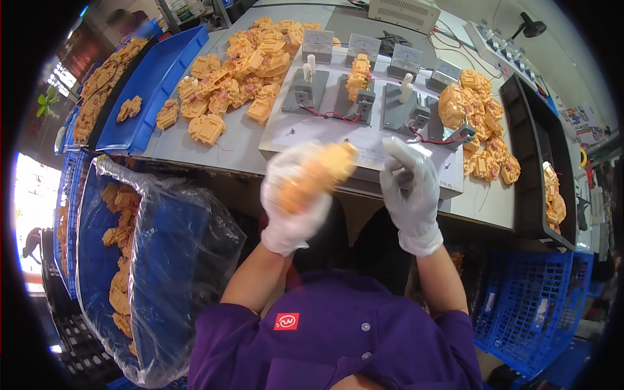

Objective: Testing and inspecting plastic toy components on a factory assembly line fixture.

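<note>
Far left, 1 blue tray (pixel 146 84) has 1 loose part (pixel 129 109). Near left, 1 blue bin is lined w/ clear bag (pixel 201 214), prob. to keep its contents clean. Next, on the table (pixel 237 144), is a big pile (pixel 250 62) of yellow parts, too many to count, maybe put there for easy reach of the L hand (pixel 274 195). This hand is closed around 1 held part (pixel 331 164), blurred, just before the white box (pixel 299 127). On the box I count 4 meters (pixel 318 47) and 4 grey stands (pixel 305 99); 2 stands carry 1 yellow part each, prob. so it sits steady. R hand (pixel 411 188) is by the box's front edge, fingers bent but apart, nothing seen inside. Farther right: 1 smaller pile (pixel 483 164), not countable, and 1 black tray (pixel 522 156) w/ few parts; near right, 1 blue basket (pixel 520 312).
</note>
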A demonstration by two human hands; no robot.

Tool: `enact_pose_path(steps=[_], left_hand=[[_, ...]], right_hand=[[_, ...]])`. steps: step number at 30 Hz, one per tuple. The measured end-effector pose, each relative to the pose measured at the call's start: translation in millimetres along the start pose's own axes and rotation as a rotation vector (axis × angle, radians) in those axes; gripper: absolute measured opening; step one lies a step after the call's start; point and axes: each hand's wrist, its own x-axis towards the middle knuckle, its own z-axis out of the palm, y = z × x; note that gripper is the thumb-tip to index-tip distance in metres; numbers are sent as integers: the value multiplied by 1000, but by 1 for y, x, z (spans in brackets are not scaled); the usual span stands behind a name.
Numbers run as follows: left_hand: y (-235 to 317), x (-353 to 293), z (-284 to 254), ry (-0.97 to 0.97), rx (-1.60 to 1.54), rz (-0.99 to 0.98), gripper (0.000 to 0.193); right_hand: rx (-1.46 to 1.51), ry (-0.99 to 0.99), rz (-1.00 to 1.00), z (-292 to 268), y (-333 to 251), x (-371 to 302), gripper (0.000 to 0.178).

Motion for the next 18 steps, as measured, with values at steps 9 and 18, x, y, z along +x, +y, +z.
enact_pose_path(steps=[9,18], left_hand=[[-15,47,-14,15,-970,-506,103],[-26,78,23,-330,-802,-486,46]], right_hand=[[-508,-310,193,50,34,50,25],[-199,-87,378,-4,-10,104,10]])
